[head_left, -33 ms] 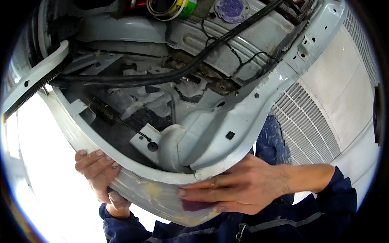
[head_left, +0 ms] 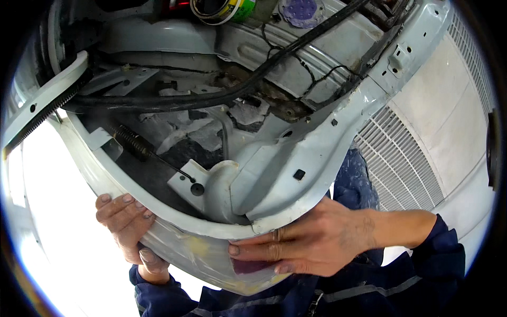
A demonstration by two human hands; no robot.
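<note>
My left hand (head_left: 127,227) is curled over the edge of a pale grey car body panel (head_left: 190,248) at lower left, fingertips by its rim. My right hand (head_left: 311,243) presses a dark maroon abrasive pad (head_left: 248,267) flat against the panel's outer face, long fingers laid along it just below the curved lip. The panel's surface is matte, with yellowish patches. The pad is mostly under my fingers.
Inside the body opening lie a black hose (head_left: 222,98), a spring cable (head_left: 137,142) and metal brackets. A yellow-green tape roll (head_left: 237,10) and a purple disc (head_left: 301,13) sit at the top. White grilles (head_left: 401,164) are at right; a white strut (head_left: 37,105) is at left.
My right hand and the pad have slid slightly left along the panel. My left hand has shifted very slightly left along with the view.
</note>
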